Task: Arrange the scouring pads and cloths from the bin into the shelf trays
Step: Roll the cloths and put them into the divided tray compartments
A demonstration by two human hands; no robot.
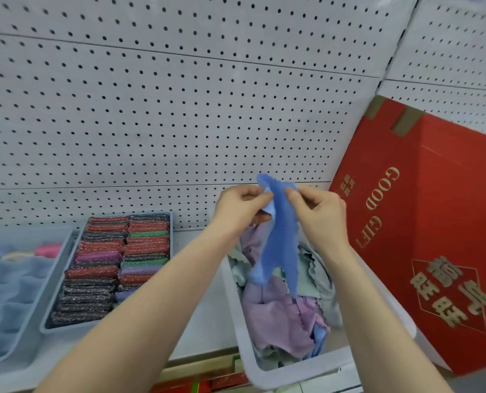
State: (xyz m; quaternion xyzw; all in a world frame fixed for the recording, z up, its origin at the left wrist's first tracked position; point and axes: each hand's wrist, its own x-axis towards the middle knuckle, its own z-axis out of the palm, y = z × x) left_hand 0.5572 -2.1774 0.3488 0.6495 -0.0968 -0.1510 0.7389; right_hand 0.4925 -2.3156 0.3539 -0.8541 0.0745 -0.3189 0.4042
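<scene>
A blue cloth [278, 245] hangs from both hands above the white bin [301, 370]. My left hand [240, 209] pinches its upper left edge and my right hand [319, 214] pinches its upper right edge. Loose cloths [278, 316] in lilac, pale green and blue fill the bin below. To the left, a grey tray [48, 313] holds two rows of glittery scouring pads [105, 268] in red, green, purple and dark colours. At the far left a second tray [23, 336] holds folded blue cloths.
A large red gift box [434, 236] leans against the pegboard back wall [179, 109] right of the bin. The shelf's front edge [202, 367] runs below the trays, with red packages under it.
</scene>
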